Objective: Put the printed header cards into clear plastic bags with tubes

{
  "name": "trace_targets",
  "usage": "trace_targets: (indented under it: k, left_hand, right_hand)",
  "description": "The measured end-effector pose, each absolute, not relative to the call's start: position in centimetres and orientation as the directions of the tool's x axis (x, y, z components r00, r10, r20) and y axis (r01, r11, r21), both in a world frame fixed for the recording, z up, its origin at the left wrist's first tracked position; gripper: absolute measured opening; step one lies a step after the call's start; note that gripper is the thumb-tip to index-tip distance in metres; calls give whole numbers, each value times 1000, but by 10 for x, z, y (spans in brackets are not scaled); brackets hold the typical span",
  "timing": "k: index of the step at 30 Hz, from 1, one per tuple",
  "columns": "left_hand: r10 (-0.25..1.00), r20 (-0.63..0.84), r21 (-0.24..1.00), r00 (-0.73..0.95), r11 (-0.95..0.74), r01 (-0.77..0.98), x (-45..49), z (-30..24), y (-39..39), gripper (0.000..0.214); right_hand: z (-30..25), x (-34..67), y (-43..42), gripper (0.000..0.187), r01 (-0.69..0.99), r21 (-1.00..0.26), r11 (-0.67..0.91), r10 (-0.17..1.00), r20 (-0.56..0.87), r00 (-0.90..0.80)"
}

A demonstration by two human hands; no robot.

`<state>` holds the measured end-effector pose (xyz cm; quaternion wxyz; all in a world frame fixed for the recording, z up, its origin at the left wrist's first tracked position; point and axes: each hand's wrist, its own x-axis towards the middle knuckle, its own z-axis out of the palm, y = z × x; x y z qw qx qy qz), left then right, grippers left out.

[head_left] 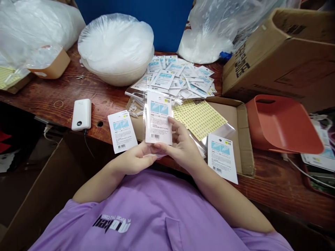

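Observation:
Between my two hands a white printed packaging card [158,122], in what looks like a clear plastic sleeve, is held up in front of my chest. My left hand [140,158] is closed at its lower edge, thumb and fingers together. My right hand [180,143] grips its right side and bottom corner. A similar card [122,131] lies to the left on the table edge, and another card [222,158] rests at the right on the front of a shallow cardboard tray [242,136]. Yellow sticker sheets [205,120] lie in that tray.
A heap of printed cards [180,75] is at the back. Beside it stands a bowl [117,75] of clear plastic bags. A power bank [81,114] with a cable sits left; a red plastic bin [282,125] and large cardboard box [274,66] stand right.

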<state>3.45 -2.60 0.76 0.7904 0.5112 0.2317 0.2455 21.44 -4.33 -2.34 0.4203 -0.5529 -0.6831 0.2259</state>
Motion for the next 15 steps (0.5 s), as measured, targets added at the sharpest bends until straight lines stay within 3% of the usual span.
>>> trace_targets:
  k: [4, 6, 8, 10, 12, 14, 15]
  left_hand:
    - [703, -147, 928, 696, 341, -148, 29, 15, -20, 59]
    - [792, -187, 971, 581, 237, -10, 20, 20, -16, 63]
    - [935, -137, 963, 328, 49, 264, 5, 23, -10, 57]
    - [998, 37, 799, 45, -57, 599, -12, 21, -1, 59]
    - [987, 112, 584, -113, 27, 811, -30, 14, 8, 74]
    - [987, 13, 458, -159, 135, 879, -44, 6, 16, 86]
    - [987, -67, 452, -143, 158, 878, -49, 2, 18, 85]
  right_hand:
    - [-17, 220, 0, 81, 648, -696, 311, 917, 399, -11]
    - [-9, 227, 25, 85, 709, -630, 318, 908, 416, -37]
    - [1, 235, 36, 84, 777, -543, 319, 899, 432, -67]
    - [8, 246, 27, 77, 847, -442, 295, 901, 425, -92]
    - [5, 267, 1, 73, 901, -338, 271, 918, 371, -137]
    - [-8, 300, -31, 72, 920, -254, 300, 920, 334, -207]
    - [-19, 318, -48, 74, 912, -245, 329, 905, 358, -231]
